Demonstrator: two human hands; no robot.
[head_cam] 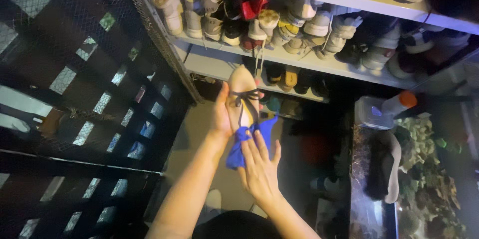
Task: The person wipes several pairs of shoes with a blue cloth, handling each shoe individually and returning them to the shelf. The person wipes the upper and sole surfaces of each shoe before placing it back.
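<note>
Beige shoe (243, 100) in left hand (220, 114), blue cloth (243, 141) under right hand (260, 169)

Both arms bare, reaching fwd & up from bottom of view. Left hand (221, 114) raised higher, palm turned inward, fingers curled in a grasp. Right hand (259, 166) lower, just beside it, back facing up, fingers extended & slightly spread, pressing flat.
</note>
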